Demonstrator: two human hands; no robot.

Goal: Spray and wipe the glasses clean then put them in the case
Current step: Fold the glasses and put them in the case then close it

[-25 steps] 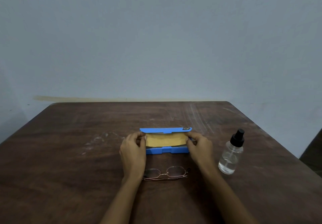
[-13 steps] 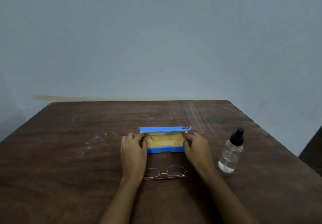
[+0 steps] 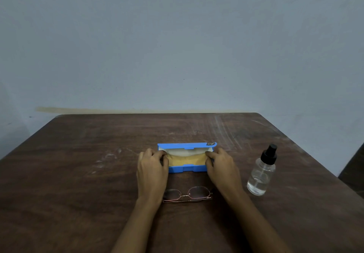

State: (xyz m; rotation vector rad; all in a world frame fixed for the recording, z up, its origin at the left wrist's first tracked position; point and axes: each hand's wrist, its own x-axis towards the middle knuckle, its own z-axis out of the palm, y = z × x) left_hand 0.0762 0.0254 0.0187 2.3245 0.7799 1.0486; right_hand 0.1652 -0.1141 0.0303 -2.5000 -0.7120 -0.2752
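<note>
A blue glasses case (image 3: 187,168) stands open in the middle of the table, lid up and white lining showing. A yellow cloth (image 3: 186,160) lies across the inside of it. My left hand (image 3: 151,166) pinches the cloth's left end, and my right hand (image 3: 222,166) pinches its right end, both with curled fingers at the case's ends. The thin pink-framed glasses (image 3: 187,193) lie folded on the table just in front of the case, between my wrists and untouched. A clear spray bottle (image 3: 261,174) with a black nozzle stands upright to the right.
The dark wooden table (image 3: 78,174) has scuffed pale marks and ends at a plain grey wall behind. Its right edge runs diagonally just past the bottle. A dark object (image 3: 354,170) sits beyond that edge.
The yellow cloth, held up in front of the lid a second ago, has been lowered into the case, uncovering the white lining. Both hands moved down with it.
</note>
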